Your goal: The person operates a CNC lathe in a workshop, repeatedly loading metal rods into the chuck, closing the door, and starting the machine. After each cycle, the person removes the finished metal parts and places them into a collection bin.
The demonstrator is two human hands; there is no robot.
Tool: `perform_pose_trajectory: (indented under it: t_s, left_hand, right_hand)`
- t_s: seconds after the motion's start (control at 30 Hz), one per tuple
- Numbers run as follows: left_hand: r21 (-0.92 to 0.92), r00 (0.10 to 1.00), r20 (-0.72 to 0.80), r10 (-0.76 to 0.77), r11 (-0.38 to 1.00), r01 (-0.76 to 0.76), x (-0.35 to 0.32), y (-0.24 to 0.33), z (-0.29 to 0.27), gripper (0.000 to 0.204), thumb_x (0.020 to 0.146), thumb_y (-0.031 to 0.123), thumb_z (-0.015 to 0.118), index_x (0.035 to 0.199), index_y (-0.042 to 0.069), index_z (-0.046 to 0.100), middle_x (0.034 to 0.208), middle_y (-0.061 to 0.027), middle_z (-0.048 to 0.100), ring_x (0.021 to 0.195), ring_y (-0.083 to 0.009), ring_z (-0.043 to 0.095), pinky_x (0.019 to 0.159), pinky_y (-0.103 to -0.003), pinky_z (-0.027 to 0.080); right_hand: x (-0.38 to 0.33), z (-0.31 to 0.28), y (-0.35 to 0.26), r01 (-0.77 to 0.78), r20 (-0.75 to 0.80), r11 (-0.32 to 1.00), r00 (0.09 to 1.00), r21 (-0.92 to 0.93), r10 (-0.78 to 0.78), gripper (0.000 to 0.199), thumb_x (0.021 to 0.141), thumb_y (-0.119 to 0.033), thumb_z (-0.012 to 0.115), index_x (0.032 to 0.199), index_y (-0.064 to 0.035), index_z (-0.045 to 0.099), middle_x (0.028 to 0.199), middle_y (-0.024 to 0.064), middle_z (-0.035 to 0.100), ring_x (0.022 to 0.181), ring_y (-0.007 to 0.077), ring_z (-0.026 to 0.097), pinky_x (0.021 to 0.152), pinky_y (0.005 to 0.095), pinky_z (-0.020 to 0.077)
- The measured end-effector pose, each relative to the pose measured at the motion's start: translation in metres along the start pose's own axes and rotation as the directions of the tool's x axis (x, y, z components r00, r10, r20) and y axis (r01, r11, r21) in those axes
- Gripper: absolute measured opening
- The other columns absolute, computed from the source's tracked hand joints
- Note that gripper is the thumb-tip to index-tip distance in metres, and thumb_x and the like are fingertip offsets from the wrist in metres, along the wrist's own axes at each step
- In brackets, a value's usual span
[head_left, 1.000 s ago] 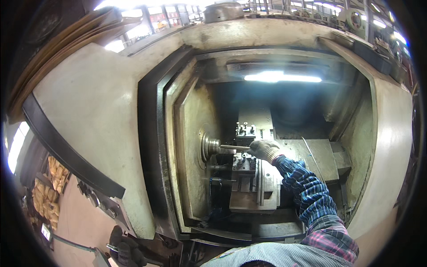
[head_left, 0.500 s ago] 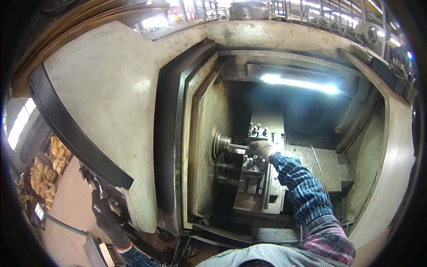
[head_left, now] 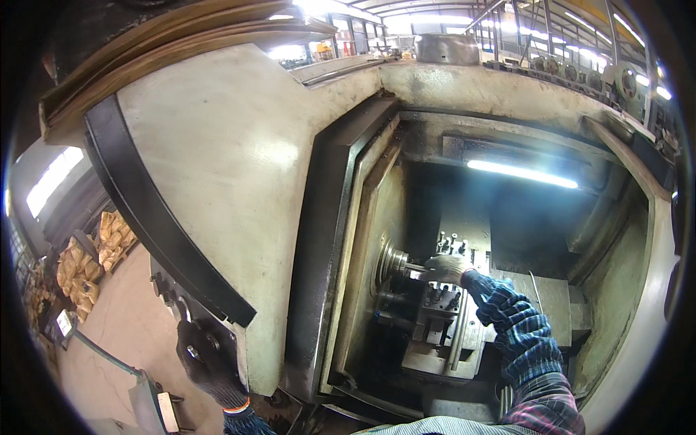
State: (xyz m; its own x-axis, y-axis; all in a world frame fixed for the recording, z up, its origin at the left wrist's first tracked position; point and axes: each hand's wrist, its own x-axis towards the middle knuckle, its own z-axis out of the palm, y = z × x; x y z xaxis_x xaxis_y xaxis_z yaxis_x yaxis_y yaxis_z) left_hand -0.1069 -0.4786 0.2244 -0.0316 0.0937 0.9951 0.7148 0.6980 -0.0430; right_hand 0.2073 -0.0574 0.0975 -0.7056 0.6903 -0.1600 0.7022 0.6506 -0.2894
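Note:
My right hand [head_left: 447, 269], in a pale work glove, is closed round the free end of a thin metal rod [head_left: 416, 267]. The rod sticks out of the round chuck [head_left: 392, 262] on the lathe's inner left wall. Bolted tool holders [head_left: 441, 296] on the slide lie just below this hand, and another bolted block [head_left: 454, 245] stands beyond it. Outside the housing, at lower left, my left hand [head_left: 206, 362] wears a dark glove with an orange cuff edge. Its fingers are bent at a curved metal lever [head_left: 186, 312] on the machine's side and appear closed on it.
A lit tube lamp [head_left: 522, 174] shines inside the lathe. The pale housing panel [head_left: 210, 159] with a black curved edge stands between my arms. A loose rod [head_left: 536, 291] lies right of the slide. Wrapped bundles [head_left: 80, 275] sit on the floor at far left.
The whole view has shifted, so the machine sits farther right and lower. My right hand stays at the rod, which shows less between glove and chuck. My left hand remains by the lever.

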Motion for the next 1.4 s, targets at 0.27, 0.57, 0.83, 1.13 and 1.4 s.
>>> perform_pose_trajectory:
  t_s: [0.27,0.57,0.83,1.13,1.4]
  left_hand:
    - [-0.234,0.946,0.229,-0.23,0.93,0.283,-0.009,-0.013,-0.008,0.023,0.096,0.004,0.066,0.118,-0.003,0.065,0.108,-0.0183,0.071,0.085,-0.0219,0.068,0.068,-0.034,0.056]
    - [-0.469,0.882,0.319,-0.348,0.751,0.465,-0.016,0.006,-0.043,0.027,0.103,0.011,0.06,0.125,-0.004,0.065,0.113,-0.0169,0.07,0.097,-0.0231,0.071,0.081,-0.034,0.058]
    - [-0.45,0.782,0.511,-0.358,0.664,0.598,-0.019,-0.006,-0.046,0.033,0.097,0.008,0.061,0.129,0.001,0.066,0.119,-0.0166,0.072,0.106,-0.0282,0.072,0.092,-0.035,0.057]
    - [-0.669,0.75,0.562,-0.348,0.341,0.66,-0.083,0.025,-0.103,0.034,0.094,-0.002,0.07,0.127,0.0,0.067,0.133,-0.0116,0.065,0.116,-0.0219,0.064,0.103,-0.033,0.05]
    - [-0.431,0.444,0.864,-0.238,0.107,0.896,-0.097,0.028,-0.19,0.036,0.097,-0.005,0.064,0.132,-0.004,0.062,0.127,-0.0125,0.066,0.111,-0.0177,0.065,0.098,-0.03,0.052]
  right_hand:
    - [-0.012,-0.01,-0.07,-0.044,0.048,0.992,0.998,0.122,0.039,0.084,0.081,-0.061,0.074,0.15,-0.0217,0.048,0.12,0.0233,0.07,0.111,0.0405,0.068,0.095,0.0467,0.0543]
    - [-0.011,-0.003,-0.067,-0.002,0.013,0.998,1.0,0.068,0.001,0.098,0.077,-0.057,0.078,0.156,-0.0161,0.038,0.126,0.0248,0.067,0.116,0.0407,0.066,0.098,0.0456,0.0531]
    - [-0.018,-0.013,-0.089,-0.262,-0.093,0.965,0.96,0.023,0.263,0.085,0.08,-0.061,0.076,0.14,-0.0055,0.053,0.124,0.0213,0.07,0.115,0.0346,0.068,0.097,0.0437,0.0545]
    - [-0.028,-0.008,-0.091,-0.136,-0.314,0.988,0.944,-0.077,0.106,0.081,0.076,-0.062,0.076,0.137,-0.0138,0.056,0.13,0.0189,0.063,0.122,0.0356,0.061,0.1,0.0469,0.05]
    - [-0.04,0.011,-0.102,-0.052,-0.265,0.972,0.964,-0.231,-0.012,0.094,0.067,-0.056,0.08,0.148,-0.0224,0.049,0.149,0.0158,0.051,0.142,0.0385,0.042,0.123,0.0624,0.0192]
